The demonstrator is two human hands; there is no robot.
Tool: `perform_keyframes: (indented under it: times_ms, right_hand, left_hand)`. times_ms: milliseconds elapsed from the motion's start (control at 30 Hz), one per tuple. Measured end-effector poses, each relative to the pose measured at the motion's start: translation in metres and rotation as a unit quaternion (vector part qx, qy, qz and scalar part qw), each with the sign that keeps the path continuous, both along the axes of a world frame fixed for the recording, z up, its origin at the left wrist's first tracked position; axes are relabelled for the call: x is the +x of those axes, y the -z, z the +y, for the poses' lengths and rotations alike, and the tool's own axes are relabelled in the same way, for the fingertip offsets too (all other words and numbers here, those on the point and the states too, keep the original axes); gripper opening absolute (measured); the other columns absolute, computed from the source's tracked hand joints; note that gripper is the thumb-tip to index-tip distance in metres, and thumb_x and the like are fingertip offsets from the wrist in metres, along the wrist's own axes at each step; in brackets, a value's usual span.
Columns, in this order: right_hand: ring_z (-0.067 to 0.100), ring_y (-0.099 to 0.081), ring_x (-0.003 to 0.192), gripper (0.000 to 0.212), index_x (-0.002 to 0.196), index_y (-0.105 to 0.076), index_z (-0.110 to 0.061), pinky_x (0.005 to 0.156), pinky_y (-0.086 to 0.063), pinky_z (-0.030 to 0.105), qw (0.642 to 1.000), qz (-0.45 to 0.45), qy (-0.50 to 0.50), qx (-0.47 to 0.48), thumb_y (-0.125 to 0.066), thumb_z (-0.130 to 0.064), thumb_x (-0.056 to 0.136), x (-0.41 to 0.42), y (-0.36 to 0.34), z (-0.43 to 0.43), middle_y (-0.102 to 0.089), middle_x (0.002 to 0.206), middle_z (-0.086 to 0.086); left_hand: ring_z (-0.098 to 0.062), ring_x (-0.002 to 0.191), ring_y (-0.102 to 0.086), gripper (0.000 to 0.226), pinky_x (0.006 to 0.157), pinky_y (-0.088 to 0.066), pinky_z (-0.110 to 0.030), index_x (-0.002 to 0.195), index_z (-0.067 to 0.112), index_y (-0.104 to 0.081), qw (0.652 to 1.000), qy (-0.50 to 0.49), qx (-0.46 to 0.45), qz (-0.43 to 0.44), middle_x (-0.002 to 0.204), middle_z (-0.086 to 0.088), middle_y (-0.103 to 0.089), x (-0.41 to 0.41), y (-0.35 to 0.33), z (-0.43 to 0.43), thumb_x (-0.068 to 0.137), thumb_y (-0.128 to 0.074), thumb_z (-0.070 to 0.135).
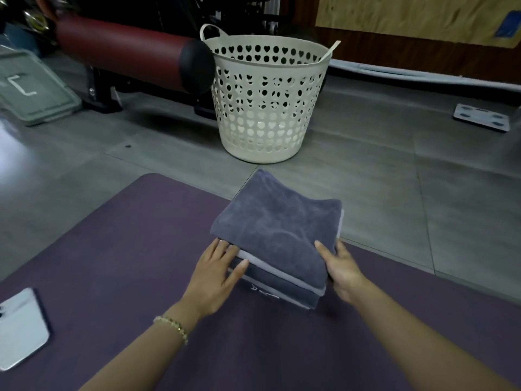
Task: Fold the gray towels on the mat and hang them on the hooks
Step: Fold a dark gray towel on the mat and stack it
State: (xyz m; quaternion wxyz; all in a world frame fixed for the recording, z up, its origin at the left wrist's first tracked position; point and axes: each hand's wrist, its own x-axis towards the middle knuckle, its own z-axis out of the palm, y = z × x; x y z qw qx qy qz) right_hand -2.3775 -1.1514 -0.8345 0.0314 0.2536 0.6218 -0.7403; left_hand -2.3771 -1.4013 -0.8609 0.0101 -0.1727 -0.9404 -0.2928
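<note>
A phone (22, 325) is lying on the mat (112, 249). The left hand (214, 277), grip wide, is pressing straight fingers against the towels (276, 230) (a folded stack, mid-mat, basket (267, 108) beyond). The right hand (344, 269) is clasping their right edge, thumb on top.

A cream basket (265, 142) with heart-shaped holes stands on a gray tiled floor (394, 179). Left of the basket, a dark red padded roll (121, 49) with a black end cap touches its rim, and farther left lies a gray plastic lid (33, 88). Right of the basket sits a flat gray scale (482, 117), with a dark wood wall (394, 49) behind.
</note>
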Motion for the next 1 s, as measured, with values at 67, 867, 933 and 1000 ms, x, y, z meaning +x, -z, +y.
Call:
perform_keyframes:
  times_ms: [67, 867, 933, 1000]
  right_hand:
    - [0.009, -0.065, 0.084, 0.028, 0.119, -0.049, -0.026, 0.062, -0.055, 0.023, 1.0, 0.001, -0.004, -0.004, -0.059, -0.021, 0.093, -0.003, 0.003, 0.001, -0.064, 0.099, -0.01]
    - [0.017, -0.04, 0.134, 0.062, 0.144, -0.032, -0.026, 0.107, -0.029, 0.023, 0.867, -0.118, -0.198, 0.441, -0.06, -0.039, 0.09, 0.216, 0.002, 0.243, -0.035, 0.15, -0.001]
    - [0.017, -0.04, 0.133, 0.063, 0.144, -0.033, -0.024, 0.107, -0.029, 0.024, 0.87, -0.146, -0.157, 0.443, -0.061, -0.039, 0.09, 0.256, -0.001, 0.281, -0.036, 0.15, 0.001]
    - [0.018, -0.038, 0.135, 0.065, 0.144, -0.033, -0.021, 0.11, -0.027, 0.026, 0.87, -0.178, -0.115, 0.445, -0.062, -0.039, 0.089, 0.299, -0.003, 0.317, -0.036, 0.149, 0.002]
  left_hand:
    - [-0.019, 0.135, -0.031, 0.064, 0.114, -0.024, -0.039, 0.135, 0.022, -0.046, 1.0, -0.001, -0.016, 0.009, 0.136, 0.007, -0.042, 0.0, 0.0, 0.0, 0.093, -0.016, 0.06]
    - [-0.014, 0.122, -0.045, 0.047, 0.104, -0.033, -0.029, 0.128, 0.026, -0.05, 0.967, 0.213, -0.128, -0.063, 0.126, 0.007, -0.052, 0.111, -0.01, 0.199, 0.096, -0.032, 0.055]
    - [-0.015, 0.123, -0.044, 0.049, 0.104, -0.034, -0.03, 0.128, 0.025, -0.05, 0.96, 0.239, -0.129, -0.072, 0.127, 0.006, -0.052, 0.12, -0.016, 0.246, 0.096, -0.032, 0.057]
    - [-0.016, 0.125, -0.043, 0.05, 0.104, -0.034, -0.03, 0.128, 0.025, -0.05, 0.95, 0.268, -0.136, -0.08, 0.128, 0.004, -0.051, 0.131, -0.02, 0.294, 0.095, -0.031, 0.058]
